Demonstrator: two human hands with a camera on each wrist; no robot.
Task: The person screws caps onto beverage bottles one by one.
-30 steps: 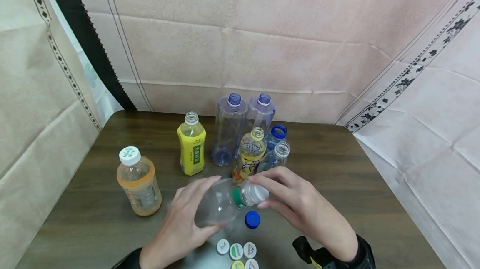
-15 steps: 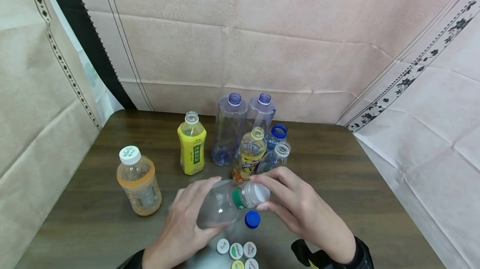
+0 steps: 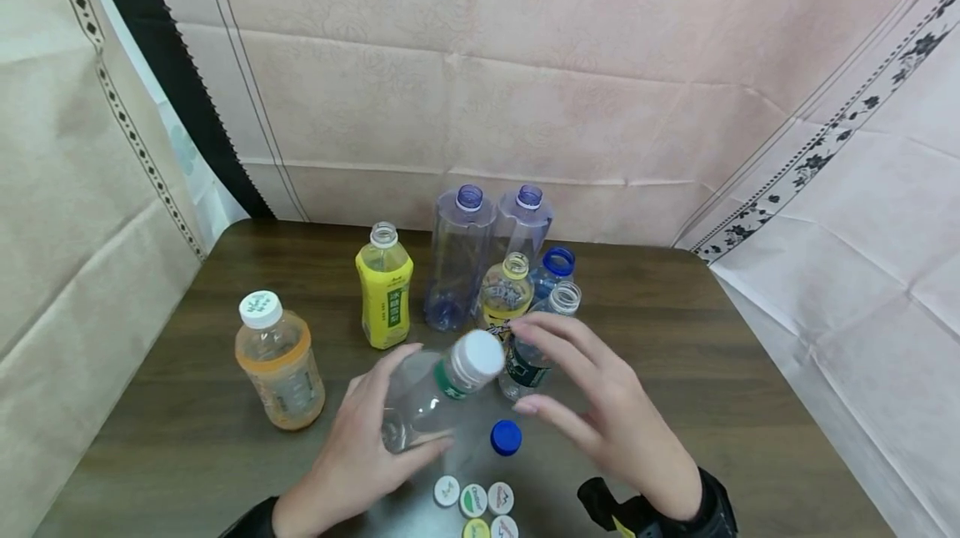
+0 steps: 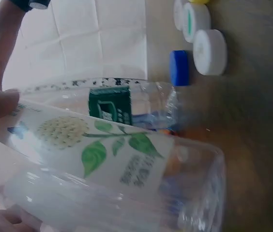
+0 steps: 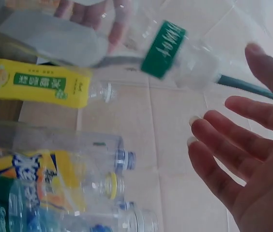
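Observation:
My left hand (image 3: pixel 356 438) grips a clear plastic bottle (image 3: pixel 423 404) around its body. Tilted up to the right, the bottle has a white cap (image 3: pixel 480 354) on its mouth and a green band (image 5: pixel 163 50) at the neck. Its label (image 4: pixel 112 145), with a flower and green leaves, shows in the left wrist view. Just right of the cap, my right hand (image 3: pixel 600 388) holds nothing, its thumb and fingers spread apart. Below them lies a loose blue cap (image 3: pixel 506 438) on the table.
White caps (image 3: pixel 473 501) and a yellow cap (image 3: pixel 476 529) lie near the front. A capped bottle with an orange band (image 3: pixel 281 371) stands left. Behind are an uncapped yellow bottle (image 3: pixel 385 292), two tall clear bottles (image 3: pixel 453 263) and several smaller uncapped bottles (image 3: pixel 506 296).
My right hand has let go of the white cap and its fingers have spread. The bottle in my left hand has shifted left and tipped more upright.

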